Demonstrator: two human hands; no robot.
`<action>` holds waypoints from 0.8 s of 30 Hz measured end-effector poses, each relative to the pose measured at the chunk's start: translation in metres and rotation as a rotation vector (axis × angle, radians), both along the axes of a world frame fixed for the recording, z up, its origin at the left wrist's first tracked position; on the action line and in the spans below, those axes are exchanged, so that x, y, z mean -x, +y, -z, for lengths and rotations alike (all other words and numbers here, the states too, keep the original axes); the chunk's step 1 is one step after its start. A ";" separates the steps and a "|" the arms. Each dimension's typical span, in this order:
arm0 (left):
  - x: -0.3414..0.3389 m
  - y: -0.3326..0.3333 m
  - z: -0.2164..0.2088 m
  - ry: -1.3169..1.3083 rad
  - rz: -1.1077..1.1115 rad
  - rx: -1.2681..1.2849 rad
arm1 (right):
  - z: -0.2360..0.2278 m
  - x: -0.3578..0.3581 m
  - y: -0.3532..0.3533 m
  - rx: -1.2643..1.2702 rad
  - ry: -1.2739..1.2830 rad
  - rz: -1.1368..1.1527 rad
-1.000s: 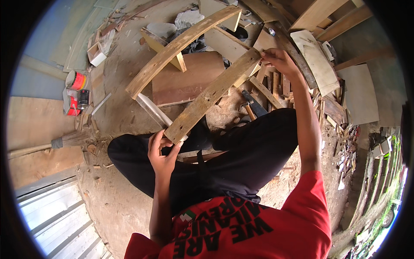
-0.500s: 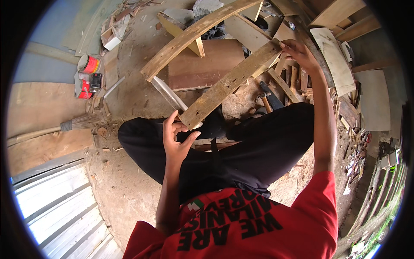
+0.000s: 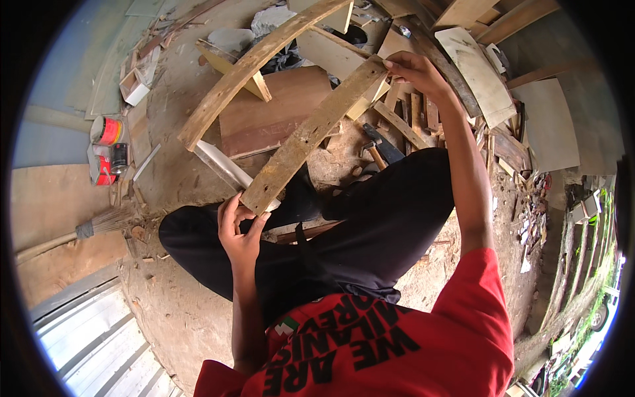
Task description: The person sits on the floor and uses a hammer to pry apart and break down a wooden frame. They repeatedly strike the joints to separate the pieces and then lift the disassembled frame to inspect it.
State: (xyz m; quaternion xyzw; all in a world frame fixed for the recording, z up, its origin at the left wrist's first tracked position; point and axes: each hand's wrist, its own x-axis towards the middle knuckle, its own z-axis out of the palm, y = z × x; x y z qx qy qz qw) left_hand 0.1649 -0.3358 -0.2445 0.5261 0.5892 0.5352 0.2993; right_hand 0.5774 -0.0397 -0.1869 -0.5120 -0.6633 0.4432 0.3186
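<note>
A wooden frame stands between my knees. Its near plank (image 3: 311,135), pocked with nail holes, slants from lower left to upper right. My left hand (image 3: 239,235) grips the near plank's lower-left end, thumb in front and fingers around the edge. At its upper-right end my right hand (image 3: 418,74) holds the corner with bent fingers. A second long plank (image 3: 248,69) lies beyond, roughly alongside. A pale crosspiece (image 3: 223,164) runs between the two planks at the left; the joint by my left hand is partly hidden.
A hammer (image 3: 377,156) lies beyond my right knee, near wood offcuts (image 3: 403,126). A brown board (image 3: 271,109) is on the ground behind the frame. At the left are paint cans (image 3: 107,131) and a straw broom (image 3: 102,226). Pale panels (image 3: 473,76) lean at the right.
The whole view has swung, so surroundings, frame and hands appear farther left. Both hands keep their hold on the plank's ends.
</note>
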 end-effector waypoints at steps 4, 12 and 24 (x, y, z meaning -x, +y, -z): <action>0.004 0.003 0.002 -0.159 0.045 0.060 | 0.003 -0.003 0.004 0.032 -0.001 0.008; 0.005 0.004 0.001 -0.290 0.067 0.128 | 0.003 0.000 0.002 0.016 0.006 0.048; 0.009 -0.001 -0.004 -0.316 0.159 0.012 | -0.004 0.003 -0.003 -0.009 -0.226 -0.042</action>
